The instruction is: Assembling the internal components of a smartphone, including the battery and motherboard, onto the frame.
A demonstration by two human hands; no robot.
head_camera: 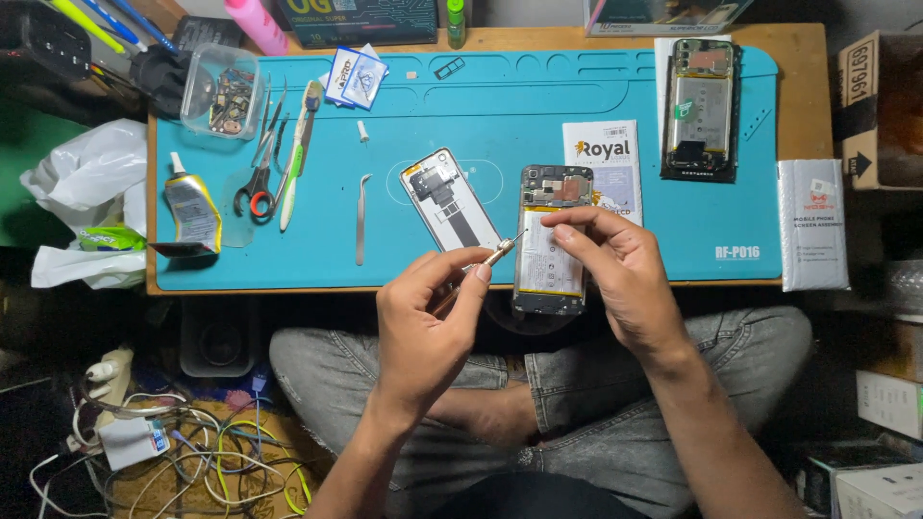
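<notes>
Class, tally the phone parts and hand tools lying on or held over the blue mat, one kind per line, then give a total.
Opened phones: 2, one under the right hand, one at the far right
Phone back cover: 1
Screwdriver, in left hand: 1
Tweezers: 1
Scissors: 1
Total: 6

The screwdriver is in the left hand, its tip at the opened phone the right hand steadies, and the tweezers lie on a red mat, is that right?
Not quite: the head view shows the mat is blue, not red. The screwdriver, left hand, opened phone, right hand and tweezers are as stated.
</notes>
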